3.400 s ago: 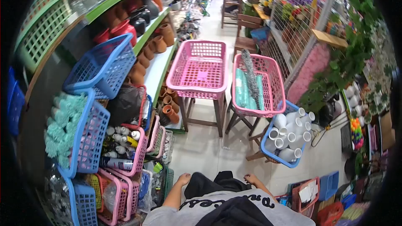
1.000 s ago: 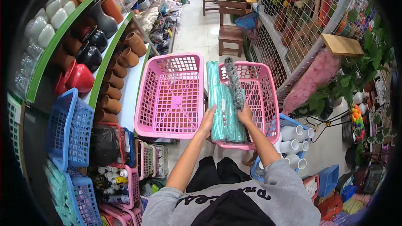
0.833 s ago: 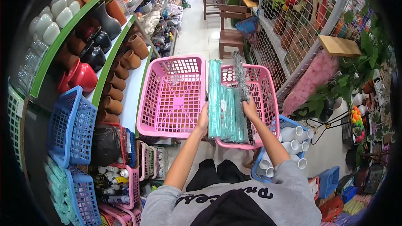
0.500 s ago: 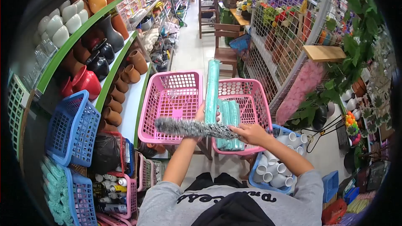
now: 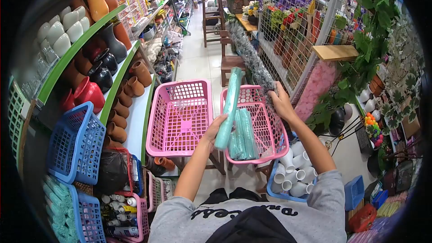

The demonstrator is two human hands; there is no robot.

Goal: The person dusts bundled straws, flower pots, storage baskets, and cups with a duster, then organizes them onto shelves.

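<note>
My left hand [image 5: 215,130] is closed around a long teal plastic-wrapped bundle [image 5: 230,105], tilted over the gap between two pink baskets. A fluffy silver-grey duster [image 5: 252,56] is gripped near its lower end by my right hand [image 5: 281,101], its far part pointing forward and left. Below my hands, the right pink basket [image 5: 281,146] holds several teal bundles [image 5: 242,135]. The left pink basket [image 5: 153,126] stands beside it, with its grid bottom showing.
Shelves of vases [image 5: 130,121] line the left. A blue basket of white vases [image 5: 288,194] stands at lower right. Blue baskets [image 5: 76,144] are stacked at left. A wire rack [image 5: 288,49] and a wooden chair [image 5: 230,62] are ahead.
My right hand has moved up and right, swinging the duster from lying across the teal bundle to pointing forward. My left hand has shifted slightly down and left, tilting the bundle.
</note>
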